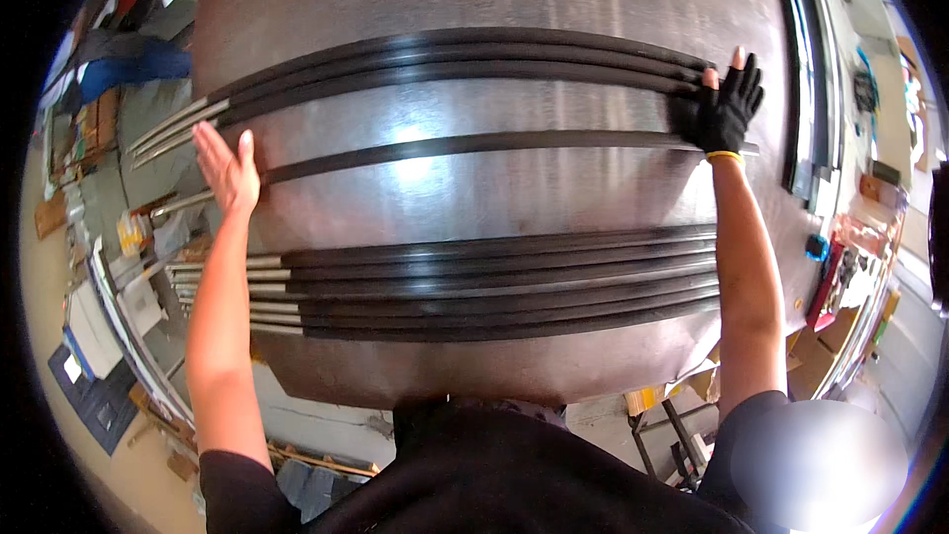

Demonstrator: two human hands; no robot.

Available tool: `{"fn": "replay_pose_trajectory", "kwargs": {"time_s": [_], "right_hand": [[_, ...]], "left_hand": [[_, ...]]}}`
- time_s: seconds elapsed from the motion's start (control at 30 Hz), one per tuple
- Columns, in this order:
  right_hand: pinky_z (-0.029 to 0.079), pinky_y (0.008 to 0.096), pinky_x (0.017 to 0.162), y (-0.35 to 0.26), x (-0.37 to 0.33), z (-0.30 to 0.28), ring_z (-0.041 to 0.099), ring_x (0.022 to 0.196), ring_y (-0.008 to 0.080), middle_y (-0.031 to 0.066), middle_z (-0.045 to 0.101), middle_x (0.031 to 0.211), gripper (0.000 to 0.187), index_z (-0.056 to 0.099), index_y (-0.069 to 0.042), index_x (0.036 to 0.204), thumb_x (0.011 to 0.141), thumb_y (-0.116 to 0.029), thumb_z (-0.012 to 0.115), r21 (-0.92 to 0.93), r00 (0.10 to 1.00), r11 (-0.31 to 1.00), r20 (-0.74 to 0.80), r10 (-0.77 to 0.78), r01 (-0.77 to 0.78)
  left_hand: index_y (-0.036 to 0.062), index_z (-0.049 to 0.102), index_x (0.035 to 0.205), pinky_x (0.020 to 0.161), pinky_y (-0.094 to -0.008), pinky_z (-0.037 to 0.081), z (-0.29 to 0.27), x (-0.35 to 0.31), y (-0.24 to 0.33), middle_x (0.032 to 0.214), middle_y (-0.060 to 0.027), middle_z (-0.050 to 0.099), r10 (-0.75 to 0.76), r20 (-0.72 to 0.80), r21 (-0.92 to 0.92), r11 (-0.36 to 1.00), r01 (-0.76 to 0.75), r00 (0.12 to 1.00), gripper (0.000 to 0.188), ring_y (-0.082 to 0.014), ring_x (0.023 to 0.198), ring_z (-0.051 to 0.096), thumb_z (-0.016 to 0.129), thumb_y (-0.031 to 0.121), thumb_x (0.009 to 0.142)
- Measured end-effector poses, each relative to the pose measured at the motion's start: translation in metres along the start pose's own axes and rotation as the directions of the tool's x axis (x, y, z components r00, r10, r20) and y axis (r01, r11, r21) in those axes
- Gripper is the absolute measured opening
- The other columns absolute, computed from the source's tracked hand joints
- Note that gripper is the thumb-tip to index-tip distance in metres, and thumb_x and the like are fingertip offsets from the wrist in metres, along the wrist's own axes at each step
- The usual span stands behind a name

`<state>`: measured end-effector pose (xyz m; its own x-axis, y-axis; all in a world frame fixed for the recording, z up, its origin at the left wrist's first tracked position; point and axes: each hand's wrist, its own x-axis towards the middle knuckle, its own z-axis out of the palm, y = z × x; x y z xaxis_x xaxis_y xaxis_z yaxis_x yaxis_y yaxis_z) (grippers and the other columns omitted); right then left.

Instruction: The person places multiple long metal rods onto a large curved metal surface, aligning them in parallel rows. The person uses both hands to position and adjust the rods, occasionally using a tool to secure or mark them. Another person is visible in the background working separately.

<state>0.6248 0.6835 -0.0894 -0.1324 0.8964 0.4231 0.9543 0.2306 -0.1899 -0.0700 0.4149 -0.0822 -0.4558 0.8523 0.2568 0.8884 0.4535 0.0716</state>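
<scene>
The bare left hand (pixel 229 170) is open, fingers stretched and thumb apart, beside the silvery metal ends of three long, dark, slender rods (pixel 474 52). The right hand (pixel 730 111), in a black yellow-cuffed glove with bare thumb and fingertip, is spread at their other ends; whether either hand touches them is unclear. A single dark rod (pixel 474 144) lies nearer the person on the glossy brown bench (pixel 514 198), then a parallel dark row of rods (pixel 504 277).
</scene>
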Motion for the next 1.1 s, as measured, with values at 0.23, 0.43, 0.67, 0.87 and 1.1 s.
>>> {"fn": "replay_pose_trajectory", "kwargs": {"time_s": [0.23, 0.43, 0.67, 0.87, 1.1], "right_hand": [[0.007, 0.0555, 0.12, 0.001, -0.048, -0.021, 0.016, 0.151, 0.0391, 0.0189, 0.022, 0.162, 0.075, 0.022, -0.017, 0.158, 0.098, -0.055, 0.045, -0.144, 0.992, 0.989, 0.128, -0.01, 0.029], [0.009, 0.0555, 0.12, 0.039, -0.138, -0.056, 0.014, 0.15, 0.0419, 0.0189, 0.02, 0.163, 0.069, 0.025, -0.015, 0.157, 0.1, -0.052, 0.041, -0.222, 0.927, 0.975, 0.364, 0.09, -0.007], [0.014, 0.0521, 0.121, -0.042, -0.119, -0.085, 0.019, 0.147, 0.0452, 0.0257, 0.024, 0.158, 0.07, 0.028, -0.007, 0.153, 0.098, -0.04, 0.055, 0.13, 0.968, 0.99, 0.239, -0.08, 0.05], [0.013, 0.053, 0.121, -0.173, -0.034, -0.037, 0.022, 0.147, 0.0437, 0.0261, 0.028, 0.156, 0.078, 0.029, -0.004, 0.153, 0.092, -0.042, 0.061, 0.191, 0.94, 0.947, 0.177, -0.29, 0.257], [0.016, 0.0543, 0.12, -0.196, -0.036, -0.006, 0.026, 0.144, 0.0447, 0.0264, 0.034, 0.153, 0.088, 0.033, 0.001, 0.148, 0.082, -0.043, 0.071, 0.233, 0.942, 0.937, 0.153, -0.3, 0.26]], "left_hand": [[0.0034, 0.012, 0.158, 0.122, -0.046, 0.016, -0.021, -0.043, -0.003, 0.164, -0.0187, 0.012, -0.017, 0.188, 0.017, 1.0, 0.014, 0.982, 0.083, -0.0321, 0.152, 0.015, 0.034, 0.06, 0.101], [0.003, 0.019, 0.156, 0.123, -0.0445, 0.014, -0.072, -0.116, -0.018, 0.163, -0.0175, 0.018, 0.077, 0.376, -0.044, 0.997, -0.065, 0.924, 0.074, -0.0314, 0.151, 0.017, 0.033, 0.053, 0.103], [0.0087, 0.019, 0.158, 0.123, -0.0455, 0.016, -0.087, -0.107, -0.035, 0.163, -0.0127, 0.022, 0.139, 0.332, -0.036, 0.99, -0.135, 0.933, 0.066, -0.0296, 0.15, 0.023, 0.037, 0.044, 0.105], [0.0062, 0.016, 0.158, 0.121, -0.0452, 0.02, -0.042, 0.013, -0.007, 0.163, -0.0195, 0.017, 0.167, 0.022, -0.176, 0.971, -0.161, 0.986, 0.069, -0.0362, 0.149, 0.02, 0.041, 0.042, 0.105], [0.0056, 0.015, 0.158, 0.122, -0.0489, 0.017, -0.001, 0.018, 0.006, 0.164, -0.0176, 0.015, 0.237, 0.042, -0.054, 0.971, -0.234, 0.971, 0.073, -0.0353, 0.15, 0.018, 0.038, 0.049, 0.104]]}}
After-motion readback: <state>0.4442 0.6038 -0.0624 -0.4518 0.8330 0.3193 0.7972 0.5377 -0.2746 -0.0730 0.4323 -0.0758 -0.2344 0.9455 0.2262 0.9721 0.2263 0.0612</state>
